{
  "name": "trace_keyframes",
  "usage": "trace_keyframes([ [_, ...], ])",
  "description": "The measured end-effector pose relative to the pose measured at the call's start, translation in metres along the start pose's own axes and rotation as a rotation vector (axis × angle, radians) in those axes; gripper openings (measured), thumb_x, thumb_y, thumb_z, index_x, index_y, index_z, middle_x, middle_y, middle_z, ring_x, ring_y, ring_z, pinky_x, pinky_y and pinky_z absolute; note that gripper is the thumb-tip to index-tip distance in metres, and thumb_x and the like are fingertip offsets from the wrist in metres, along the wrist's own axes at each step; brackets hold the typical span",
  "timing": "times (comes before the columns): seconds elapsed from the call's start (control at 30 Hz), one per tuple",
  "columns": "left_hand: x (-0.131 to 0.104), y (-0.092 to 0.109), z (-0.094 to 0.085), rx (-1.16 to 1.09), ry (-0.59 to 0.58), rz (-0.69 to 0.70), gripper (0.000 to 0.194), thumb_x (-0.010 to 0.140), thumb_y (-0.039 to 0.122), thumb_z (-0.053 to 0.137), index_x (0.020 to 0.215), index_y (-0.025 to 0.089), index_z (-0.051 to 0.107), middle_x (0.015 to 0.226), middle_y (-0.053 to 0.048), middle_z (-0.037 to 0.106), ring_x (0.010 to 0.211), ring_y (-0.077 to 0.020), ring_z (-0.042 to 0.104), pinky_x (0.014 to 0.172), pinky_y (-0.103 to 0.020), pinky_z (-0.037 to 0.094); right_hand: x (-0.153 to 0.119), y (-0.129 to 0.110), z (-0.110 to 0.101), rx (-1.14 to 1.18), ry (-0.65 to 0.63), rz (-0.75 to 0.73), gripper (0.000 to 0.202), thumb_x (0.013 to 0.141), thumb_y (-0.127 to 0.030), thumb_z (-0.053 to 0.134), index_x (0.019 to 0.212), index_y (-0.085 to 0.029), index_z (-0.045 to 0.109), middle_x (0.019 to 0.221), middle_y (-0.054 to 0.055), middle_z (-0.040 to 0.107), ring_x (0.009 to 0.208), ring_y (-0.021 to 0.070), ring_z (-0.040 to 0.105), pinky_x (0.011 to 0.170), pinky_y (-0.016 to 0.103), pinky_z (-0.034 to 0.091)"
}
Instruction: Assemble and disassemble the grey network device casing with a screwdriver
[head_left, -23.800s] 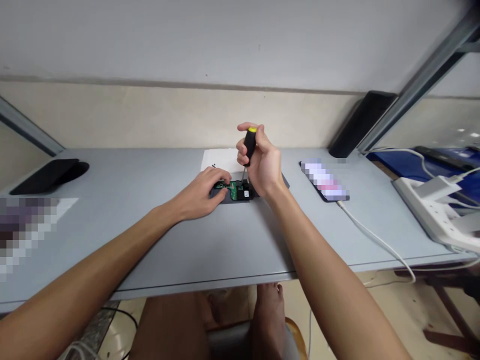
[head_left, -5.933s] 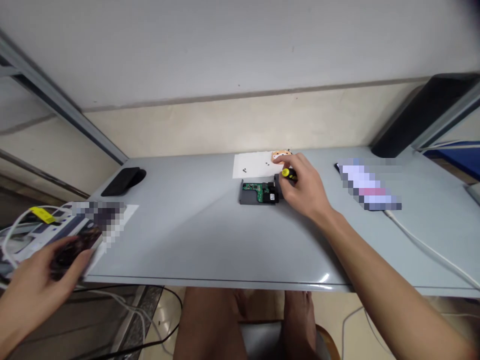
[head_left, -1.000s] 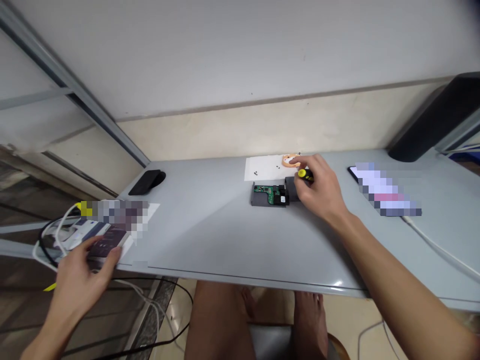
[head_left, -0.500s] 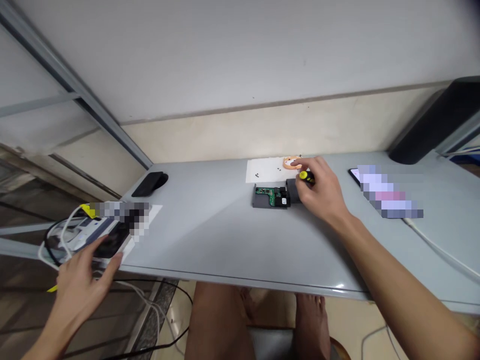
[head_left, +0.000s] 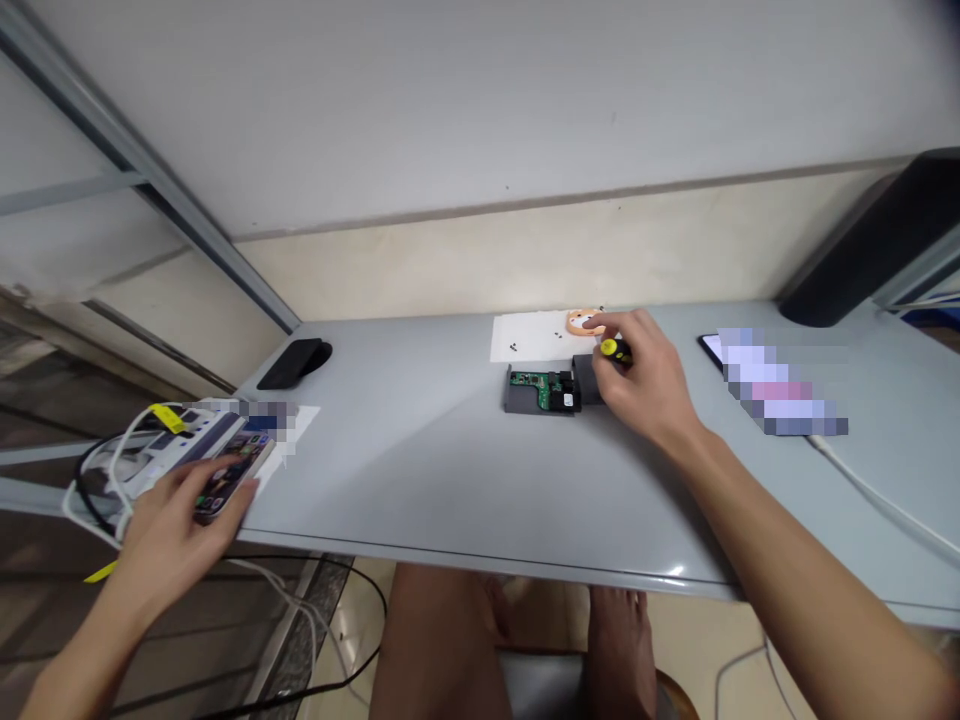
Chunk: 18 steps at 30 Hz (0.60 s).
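My left hand is at the left end of the desk, its fingers wrapped round the sides of a phone with a lit screen. At the middle right, my right hand is closed on a screwdriver with a yellow-capped handle; its tip is hidden. Beside that hand lies a dark case with a green circuit board exposed. Behind it, a white sheet carries several tiny dark screws and an orange round item near my right fingertips.
A second phone with a white cable lies at the right. Near the back right corner leans a black cylinder. A black object sits at the back left, behind papers and cables.
The phone screen under my left hand has lit up, and that hand has moved slightly right and closed round the phone. My right hand has barely moved.
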<state>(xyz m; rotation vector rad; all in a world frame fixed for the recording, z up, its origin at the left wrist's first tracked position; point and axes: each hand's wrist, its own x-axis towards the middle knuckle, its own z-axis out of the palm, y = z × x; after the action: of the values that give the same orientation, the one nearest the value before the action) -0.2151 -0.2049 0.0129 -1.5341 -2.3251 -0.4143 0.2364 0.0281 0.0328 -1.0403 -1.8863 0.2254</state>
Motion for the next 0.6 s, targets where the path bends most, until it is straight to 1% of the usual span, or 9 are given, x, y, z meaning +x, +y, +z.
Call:
trace_keyframes([
  [0.07,-0.0003,0.0024,-0.0032,-0.045,-0.031,-0.018,0.040,0.090,0.058,0.042,0.105,0.028,0.064,0.112,-0.012,0.077,0.110,-0.0377,0.075,0.103,-0.052,0.059,-0.0001,-0.0007,0.0001,0.005,-0.003,0.013,0.042,0.080,-0.006,0.056,0.113,-0.029,0.069,0.111,0.006,0.072,0.097,0.0251,0.070,0.071,0.037,0.051],
  [0.13,0.0002,0.0040,-0.0053,-0.052,-0.050,-0.035,0.043,0.088,0.059,0.042,0.107,0.027,0.064,0.114,-0.013,0.077,0.112,-0.0380,0.075,0.105,-0.052,0.058,-0.0001,-0.0014,0.0000,0.005,0.004,0.014,0.042,0.080,-0.006,0.056,0.112,-0.029,0.069,0.110,0.006,0.072,0.096,0.0250,0.070,0.071,0.037,0.051],
  [0.27,0.0014,0.0059,-0.0061,-0.003,-0.080,-0.067,0.054,0.090,0.063,0.039,0.118,0.024,0.064,0.120,-0.015,0.077,0.116,-0.0388,0.074,0.105,-0.052,0.059,0.0004,-0.0021,-0.0007,0.015,-0.005,0.007,0.041,0.080,-0.005,0.056,0.112,-0.028,0.069,0.114,0.007,0.074,0.099,0.0258,0.071,0.070,0.038,0.052],
  [0.37,0.0017,0.0068,-0.0049,0.040,-0.097,-0.046,0.062,0.092,0.064,0.035,0.126,0.022,0.064,0.123,-0.017,0.076,0.119,-0.0399,0.073,0.106,-0.053,0.058,0.0007,-0.0019,-0.0011,0.015,-0.003,0.008,0.041,0.080,-0.005,0.056,0.112,-0.028,0.068,0.117,0.007,0.074,0.103,0.0269,0.072,0.072,0.039,0.053],
  [0.5,0.0015,0.0076,-0.0041,0.106,-0.134,-0.041,0.073,0.095,0.065,0.024,0.129,0.016,0.067,0.130,-0.023,0.073,0.123,-0.0426,0.071,0.111,-0.056,0.054,0.0007,-0.0014,-0.0011,0.015,0.007,-0.003,0.041,0.081,-0.005,0.056,0.112,-0.029,0.068,0.116,0.007,0.074,0.104,0.0273,0.072,0.074,0.040,0.053],
  [0.6,0.0008,0.0074,-0.0044,0.112,-0.138,-0.050,0.075,0.095,0.065,0.024,0.133,0.015,0.065,0.133,-0.022,0.072,0.123,-0.0424,0.070,0.111,-0.056,0.054,0.0009,-0.0008,-0.0012,0.014,0.023,-0.013,0.041,0.080,-0.004,0.056,0.111,-0.029,0.068,0.116,0.006,0.074,0.102,0.0260,0.072,0.073,0.039,0.052],
])
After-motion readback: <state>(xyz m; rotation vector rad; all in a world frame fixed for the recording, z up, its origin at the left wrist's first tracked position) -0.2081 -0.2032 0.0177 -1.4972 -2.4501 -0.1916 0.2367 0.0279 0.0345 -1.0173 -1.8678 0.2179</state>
